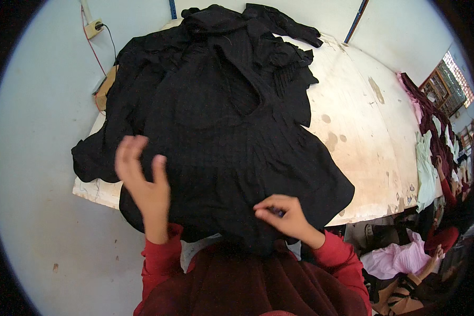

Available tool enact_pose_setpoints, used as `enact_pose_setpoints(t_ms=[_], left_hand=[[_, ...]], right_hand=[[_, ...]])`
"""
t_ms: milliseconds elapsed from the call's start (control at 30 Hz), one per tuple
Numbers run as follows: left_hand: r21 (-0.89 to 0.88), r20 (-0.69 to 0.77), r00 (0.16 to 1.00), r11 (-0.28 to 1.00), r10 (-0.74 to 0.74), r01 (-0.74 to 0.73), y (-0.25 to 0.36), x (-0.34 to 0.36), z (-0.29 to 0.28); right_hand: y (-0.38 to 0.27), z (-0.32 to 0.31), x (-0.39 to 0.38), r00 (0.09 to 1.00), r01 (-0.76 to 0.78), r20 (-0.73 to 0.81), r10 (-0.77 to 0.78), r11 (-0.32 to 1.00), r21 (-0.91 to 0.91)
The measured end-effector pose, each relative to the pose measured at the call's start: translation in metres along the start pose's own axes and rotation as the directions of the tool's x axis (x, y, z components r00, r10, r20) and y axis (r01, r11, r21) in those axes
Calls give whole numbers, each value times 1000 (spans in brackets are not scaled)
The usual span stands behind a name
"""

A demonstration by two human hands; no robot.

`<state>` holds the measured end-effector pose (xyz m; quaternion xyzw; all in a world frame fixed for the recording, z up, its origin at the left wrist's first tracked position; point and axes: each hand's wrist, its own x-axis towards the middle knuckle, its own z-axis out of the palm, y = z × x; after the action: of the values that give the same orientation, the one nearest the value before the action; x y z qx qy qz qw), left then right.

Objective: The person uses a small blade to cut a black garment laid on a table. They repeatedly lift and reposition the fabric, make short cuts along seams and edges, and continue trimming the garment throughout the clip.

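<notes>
A black garment [189,105] with pleated parts and a long opening is spread over the pale table [361,152], and its near edge hangs toward me. My left hand [148,187] is raised at the left part of the cloth, fingers and thumb apart, slightly blurred, with nothing in it. Low over the near right part of the garment is my right hand [288,216]. Its thumb and index finger are pinched together, and something small and dark shows inside the curled fingers, too small to name. Whether the fingertips also touch the cloth, I cannot tell.
On the left wall is a power socket [94,29] with a plug and cable. A wooden block [106,87] stands by the table's left edge. Dark red garments [429,105] and a pale green cloth [425,168] lie at the right. Other people sit lower right, near a pink cloth [397,258].
</notes>
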<state>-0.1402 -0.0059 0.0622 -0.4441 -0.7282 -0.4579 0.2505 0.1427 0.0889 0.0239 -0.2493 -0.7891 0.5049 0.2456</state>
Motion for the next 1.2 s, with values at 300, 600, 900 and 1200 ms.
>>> enact_pose_setpoints(t_ms=[300,600,900,1200], left_hand=[[-656,622,776,611,106,443,68,-82,13],[-116,866,-47,290,498,950,39,-171,9],[9,942,-42,100,333,995,44,-155,2],[-146,875,-14,292,484,945,34,-151,-1]], right_hand=[[-5,5,50,967,-82,-255,-8,937,-339],[-12,5,13,982,59,-168,-88,984,-168],[9,8,-37,961,202,259,-102,894,-399],[3,2,-30,971,161,221,-89,929,-334]])
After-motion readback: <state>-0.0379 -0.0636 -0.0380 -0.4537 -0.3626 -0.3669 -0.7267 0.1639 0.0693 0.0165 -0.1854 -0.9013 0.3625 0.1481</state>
